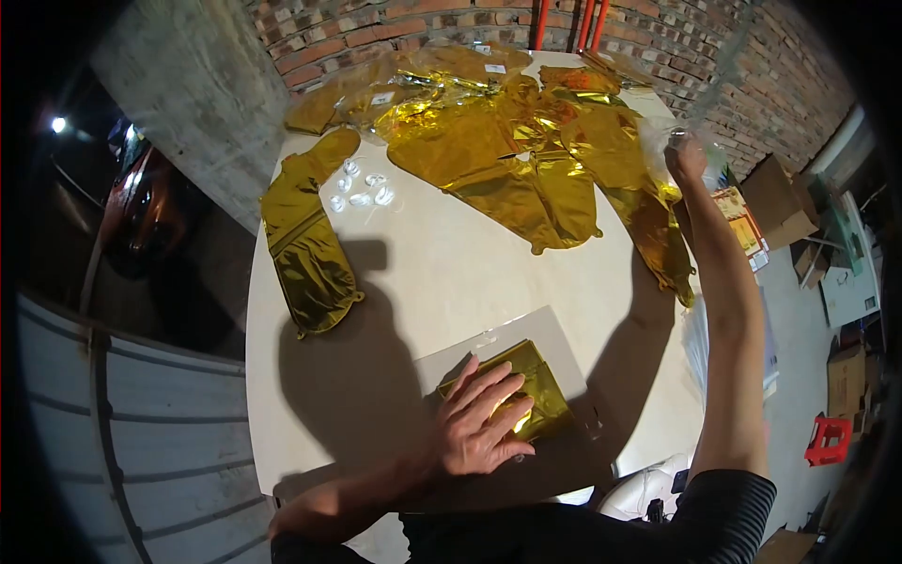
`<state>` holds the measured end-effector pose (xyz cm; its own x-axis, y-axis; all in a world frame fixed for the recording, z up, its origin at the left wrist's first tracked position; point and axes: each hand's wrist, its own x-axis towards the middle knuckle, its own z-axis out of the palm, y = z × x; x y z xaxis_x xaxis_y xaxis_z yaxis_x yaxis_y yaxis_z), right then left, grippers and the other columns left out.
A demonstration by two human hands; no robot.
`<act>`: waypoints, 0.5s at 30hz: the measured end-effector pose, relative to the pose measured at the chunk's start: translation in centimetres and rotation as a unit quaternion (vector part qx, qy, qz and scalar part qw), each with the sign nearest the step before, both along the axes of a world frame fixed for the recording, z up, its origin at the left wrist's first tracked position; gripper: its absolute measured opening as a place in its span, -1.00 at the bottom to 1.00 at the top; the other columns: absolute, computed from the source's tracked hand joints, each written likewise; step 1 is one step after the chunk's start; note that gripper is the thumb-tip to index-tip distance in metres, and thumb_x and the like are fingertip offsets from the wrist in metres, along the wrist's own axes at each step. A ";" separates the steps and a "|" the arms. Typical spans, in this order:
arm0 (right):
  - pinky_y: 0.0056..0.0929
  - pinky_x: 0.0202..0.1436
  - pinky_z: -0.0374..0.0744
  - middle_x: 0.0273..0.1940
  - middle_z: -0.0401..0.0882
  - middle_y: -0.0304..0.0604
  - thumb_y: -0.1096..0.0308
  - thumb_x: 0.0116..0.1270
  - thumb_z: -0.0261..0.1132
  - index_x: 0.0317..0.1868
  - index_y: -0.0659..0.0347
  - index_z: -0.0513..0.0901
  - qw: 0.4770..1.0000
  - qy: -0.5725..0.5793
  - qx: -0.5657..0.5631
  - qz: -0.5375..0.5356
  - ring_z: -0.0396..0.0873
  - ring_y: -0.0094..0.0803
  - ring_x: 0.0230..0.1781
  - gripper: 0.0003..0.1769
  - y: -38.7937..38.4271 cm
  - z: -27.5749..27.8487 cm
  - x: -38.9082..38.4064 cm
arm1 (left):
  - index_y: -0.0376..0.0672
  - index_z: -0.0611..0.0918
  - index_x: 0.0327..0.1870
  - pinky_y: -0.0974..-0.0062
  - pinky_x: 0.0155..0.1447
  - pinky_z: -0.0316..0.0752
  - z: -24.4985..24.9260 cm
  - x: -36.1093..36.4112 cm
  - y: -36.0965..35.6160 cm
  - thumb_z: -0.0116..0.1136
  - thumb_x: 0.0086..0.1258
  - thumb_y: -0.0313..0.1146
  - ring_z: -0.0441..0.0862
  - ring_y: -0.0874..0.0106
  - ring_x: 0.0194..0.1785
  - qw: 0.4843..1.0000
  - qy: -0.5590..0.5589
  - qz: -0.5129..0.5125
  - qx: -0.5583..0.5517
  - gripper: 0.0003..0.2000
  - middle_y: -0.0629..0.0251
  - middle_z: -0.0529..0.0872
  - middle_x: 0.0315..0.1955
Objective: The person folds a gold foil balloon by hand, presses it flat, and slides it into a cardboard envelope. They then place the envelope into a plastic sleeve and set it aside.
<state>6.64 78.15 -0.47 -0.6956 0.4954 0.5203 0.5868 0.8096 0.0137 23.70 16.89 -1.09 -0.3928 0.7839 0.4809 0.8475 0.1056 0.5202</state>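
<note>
My left hand (484,423) lies with its fingers spread on a folded gold foil balloon (545,390). Under that balloon is a flat grey-brown sheet (507,336), with clear plastic showing at its edges. My right arm stretches to the far right edge of the table, where my right hand (688,160) is curled at a clear plastic bag (658,141). What its fingers hold is too small to make out. Flat gold foil balloons lie close by, one long piece (629,169) just left of the right hand and a wide one (498,174) further left.
Several small white coils (360,199) rest on the round table (451,273) beside a gold balloon (305,235) at the left. Packaged gold foil (442,66) lies at the back. Cardboard boxes (780,197) and a red stool (828,441) stand on the right.
</note>
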 end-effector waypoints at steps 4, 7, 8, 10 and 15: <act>0.12 0.01 0.63 -0.14 0.73 0.19 0.31 0.26 0.19 -0.22 0.17 0.73 0.994 0.095 -0.047 0.024 0.69 0.23 -0.10 -0.79 -4.2 2.3 3.9 | -0.17 0.76 0.13 -0.13 0.61 0.21 0.9 0.5 0.0 0.59 0.05 0.00 0.55 0.03 0.42 0.999 0.009 0.024 -0.028 -0.38 0.07 0.68 0.22; 0.12 -0.05 0.61 -0.15 0.76 0.14 0.35 0.26 0.20 -0.25 0.16 0.75 0.991 0.089 -0.053 0.080 0.70 0.21 -0.09 -0.81 -9.8 2.9 8.9 | -0.20 0.73 0.15 -0.10 0.62 0.20 1.4 0.1 -0.3 0.53 0.17 -0.04 0.50 0.09 0.45 0.998 0.030 0.010 -0.059 -0.43 0.05 0.66 0.24; -0.05 -0.10 0.65 -0.25 0.77 0.14 0.22 0.48 0.22 -0.09 0.13 0.80 0.989 0.084 -0.049 0.108 0.75 0.06 -0.21 -0.74 -10.5 2.3 10.8 | -0.20 0.72 0.15 -0.09 0.63 0.17 1.4 -0.1 -0.4 0.47 0.27 -0.03 0.49 0.10 0.45 0.997 0.035 0.000 -0.069 -0.47 0.03 0.66 0.24; -0.27 -0.13 0.65 -0.28 0.78 0.02 0.24 0.53 0.29 -0.04 0.19 0.81 0.972 0.082 -0.188 0.117 0.75 -0.26 -0.27 -0.76 -17.1 3.6 16.1 | -0.20 0.72 0.14 -0.07 0.62 0.20 1.3 -0.2 -0.4 0.47 0.27 -0.04 0.51 0.11 0.44 0.997 0.045 0.007 -0.063 -0.49 0.04 0.67 0.23; -0.41 -0.07 0.62 -0.21 0.81 -0.19 0.42 0.46 0.43 -0.05 0.25 0.83 0.901 0.095 -0.374 0.198 0.67 -0.54 -0.21 -0.86 -28.6 1.5 30.3 | -0.20 0.73 0.12 -0.06 0.59 0.25 1.1 -0.9 -0.6 0.47 0.30 -0.12 0.52 0.10 0.42 0.998 0.041 0.010 -0.052 -0.55 0.07 0.68 0.23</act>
<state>36.94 49.55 1.05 -0.8286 0.4898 0.2713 0.1848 0.6966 -0.6933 22.77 16.25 -0.02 -0.3716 0.8236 0.4285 0.8838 0.1725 0.4348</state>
